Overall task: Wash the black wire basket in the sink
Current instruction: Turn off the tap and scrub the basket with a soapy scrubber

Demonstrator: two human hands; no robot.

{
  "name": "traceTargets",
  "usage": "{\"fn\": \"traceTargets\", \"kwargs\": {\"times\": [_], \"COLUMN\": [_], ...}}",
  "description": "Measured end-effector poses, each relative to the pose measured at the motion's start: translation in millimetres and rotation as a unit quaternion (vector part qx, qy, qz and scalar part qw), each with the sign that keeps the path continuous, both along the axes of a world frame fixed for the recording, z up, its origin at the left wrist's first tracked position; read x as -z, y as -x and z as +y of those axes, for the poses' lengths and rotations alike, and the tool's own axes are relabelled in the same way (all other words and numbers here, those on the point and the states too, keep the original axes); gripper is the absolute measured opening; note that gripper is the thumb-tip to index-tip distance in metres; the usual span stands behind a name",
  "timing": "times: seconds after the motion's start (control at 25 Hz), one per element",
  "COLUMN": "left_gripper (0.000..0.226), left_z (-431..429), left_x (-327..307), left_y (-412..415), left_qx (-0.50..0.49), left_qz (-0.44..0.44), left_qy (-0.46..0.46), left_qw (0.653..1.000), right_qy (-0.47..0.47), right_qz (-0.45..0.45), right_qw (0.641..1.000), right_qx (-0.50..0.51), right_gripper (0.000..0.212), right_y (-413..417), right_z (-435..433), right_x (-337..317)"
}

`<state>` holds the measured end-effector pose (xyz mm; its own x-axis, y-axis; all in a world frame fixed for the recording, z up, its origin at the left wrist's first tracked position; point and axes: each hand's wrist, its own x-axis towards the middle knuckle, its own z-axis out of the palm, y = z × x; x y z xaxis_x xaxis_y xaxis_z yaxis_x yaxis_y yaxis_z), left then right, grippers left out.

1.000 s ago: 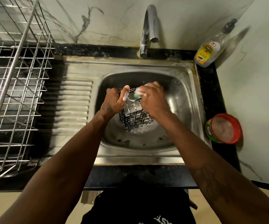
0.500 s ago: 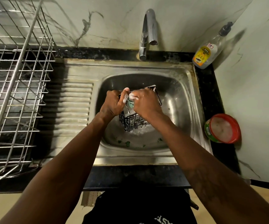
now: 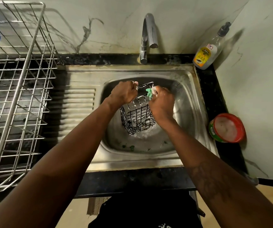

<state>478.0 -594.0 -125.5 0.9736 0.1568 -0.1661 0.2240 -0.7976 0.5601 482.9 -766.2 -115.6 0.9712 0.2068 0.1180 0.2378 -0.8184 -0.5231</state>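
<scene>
fingers of the left hand are curled round the top rim of the black wire basket, gripped at its left corner. fingers of the right hand are closed on a green scrubber, which is pressed to the rim just right of the left fingers. the soapy basket is held slightly tilted below both hands, inside the sink; whether its base touches the foamy floor cannot be told. a faucet is seen beyond the fingers. a soap bottle and red tub are seen well right, and a dish rack well left.
</scene>
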Motion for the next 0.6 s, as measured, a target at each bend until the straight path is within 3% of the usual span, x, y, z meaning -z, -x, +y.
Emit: {"fn": "traceTargets", "kwargs": {"times": [0.12,0.2,0.28,0.36,0.44,0.52,0.6], "left_gripper": [0.055,0.050,0.038,0.027,0.026,0.031,0.036], "left_z": [-24,-34,-32,-25,-19,-12,-7], "left_x": [-6,-10,-10,-4,6,24,38], "left_y": [-13,-19,-18,-13,-2,9,18], "left_qx": [0.008,-0.039,-0.111,-0.219,-0.334,-0.392,-0.419], "left_qz": [0.050,0.074,0.093,0.075,0.056,0.038,0.043], "left_qy": [-0.080,-0.028,0.085,0.290,0.448,0.485,0.473], "left_qw": [0.996,0.996,0.986,0.928,0.827,0.780,0.774], "right_qy": [0.018,0.007,-0.029,-0.082,-0.139,-0.172,-0.202], "right_qz": [-0.003,0.007,-0.006,-0.029,-0.004,0.043,0.084], "right_qw": [1.000,1.000,1.000,0.995,0.984,0.975,0.966], "right_qx": [-0.004,-0.005,-0.004,0.038,0.110,0.135,0.136], "right_gripper": [0.026,0.026,0.025,0.023,0.021,0.018,0.018], "right_y": [-2,-5,-4,-5,-10,-16,-19], "right_z": [-4,-10,-12,-10,-7,-8,-11], "right_x": [-2,-2,-3,-9,-12,-4,11]}}
